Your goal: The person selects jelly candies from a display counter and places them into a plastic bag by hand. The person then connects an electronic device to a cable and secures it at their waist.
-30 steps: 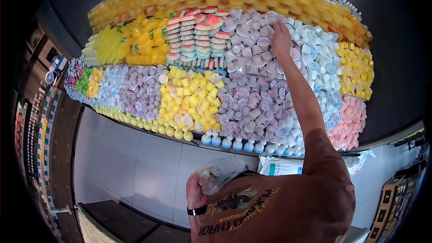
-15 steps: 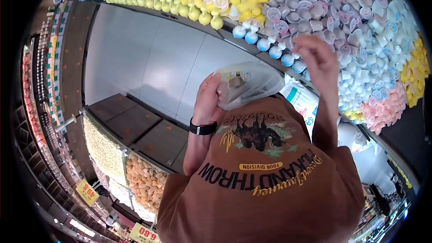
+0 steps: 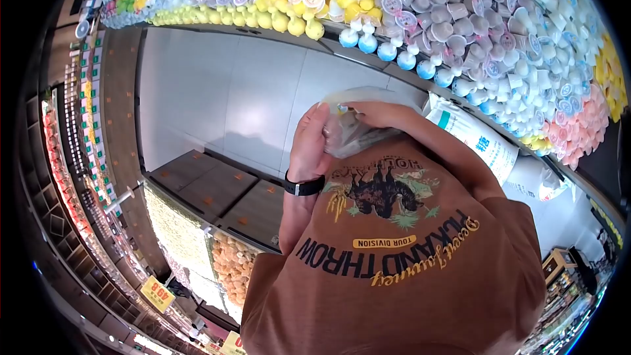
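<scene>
While a broad display of grey, white and yellow plastic cups (image 3: 453,26) spans the far side and runs to the right, a brown printed shirt (image 3: 394,236) occupies the near centre, and a white sack (image 3: 483,144) is between them on the right. Just beyond the shirt is a clear plastic bag (image 3: 358,139), its left side gripped by the left hand (image 3: 309,141). Extended from the right, the right hand (image 3: 378,114) has its fingertips at the bag, but whether they hold anything cannot be determined; a black wristband (image 3: 304,187) encircles the left wrist.
</scene>
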